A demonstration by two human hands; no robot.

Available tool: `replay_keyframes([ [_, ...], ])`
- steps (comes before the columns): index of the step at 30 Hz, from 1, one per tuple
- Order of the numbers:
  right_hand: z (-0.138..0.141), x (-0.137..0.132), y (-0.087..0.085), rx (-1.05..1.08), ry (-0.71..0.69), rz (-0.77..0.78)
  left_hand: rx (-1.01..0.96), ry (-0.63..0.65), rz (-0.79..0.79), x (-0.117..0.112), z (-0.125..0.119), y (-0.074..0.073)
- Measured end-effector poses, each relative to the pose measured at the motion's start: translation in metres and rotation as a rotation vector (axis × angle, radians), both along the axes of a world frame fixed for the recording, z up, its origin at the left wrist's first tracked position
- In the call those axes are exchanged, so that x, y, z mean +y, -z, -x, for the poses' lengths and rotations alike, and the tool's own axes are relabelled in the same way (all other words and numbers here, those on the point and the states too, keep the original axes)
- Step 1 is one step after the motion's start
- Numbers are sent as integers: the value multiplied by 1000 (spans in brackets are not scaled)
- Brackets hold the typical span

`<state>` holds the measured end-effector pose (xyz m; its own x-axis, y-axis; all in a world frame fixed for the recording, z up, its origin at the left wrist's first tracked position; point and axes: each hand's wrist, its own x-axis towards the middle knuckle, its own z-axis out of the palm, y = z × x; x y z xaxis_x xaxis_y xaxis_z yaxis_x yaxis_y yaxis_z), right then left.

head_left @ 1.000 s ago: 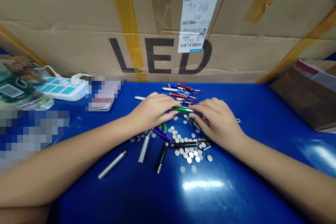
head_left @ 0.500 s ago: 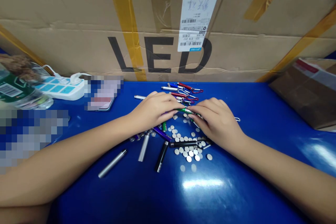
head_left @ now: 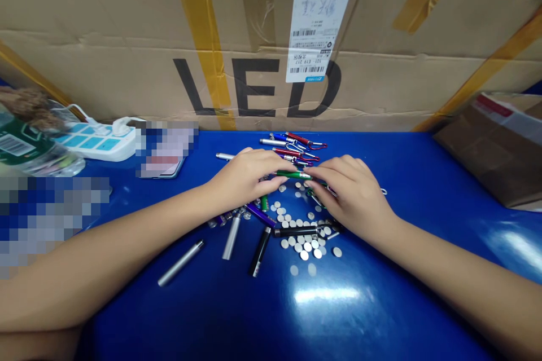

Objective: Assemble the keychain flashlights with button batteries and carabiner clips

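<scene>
Between my two hands is a small green keychain flashlight (head_left: 293, 174), held level above the table. My left hand (head_left: 250, 174) pinches its left end between thumb and fingers. At the other end, the thumb and fingers of my right hand (head_left: 352, 187) are closed on it, and a metal clip hangs below them. Loose button cells (head_left: 308, 246) lie beneath and in front of my hands. Among them rests a black flashlight tube (head_left: 296, 232). Nearer to me are another black tube (head_left: 259, 252), a purple tube (head_left: 261, 215) and silver tubes (head_left: 181, 263).
Red, blue and silver flashlights with clips (head_left: 292, 149) lie behind my hands. A large cardboard box (head_left: 148, 22) walls off the back. On the left stand a power strip (head_left: 105, 144), a phone (head_left: 167, 152) and a plastic bottle (head_left: 25, 146). A smaller carton (head_left: 499, 152) sits at right.
More of the green flashlight shows between my hands now, as my left fingers cover less of it. My right hand has barely shifted. The things on the table lie as before.
</scene>
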<state>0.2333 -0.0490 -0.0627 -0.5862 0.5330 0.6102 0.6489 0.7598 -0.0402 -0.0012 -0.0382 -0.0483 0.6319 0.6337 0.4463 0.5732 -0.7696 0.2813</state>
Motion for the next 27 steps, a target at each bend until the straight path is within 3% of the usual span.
replay_keyframes([
  [27,4,2,0,-17,10,-5,30,-3,45,2,1,1],
])
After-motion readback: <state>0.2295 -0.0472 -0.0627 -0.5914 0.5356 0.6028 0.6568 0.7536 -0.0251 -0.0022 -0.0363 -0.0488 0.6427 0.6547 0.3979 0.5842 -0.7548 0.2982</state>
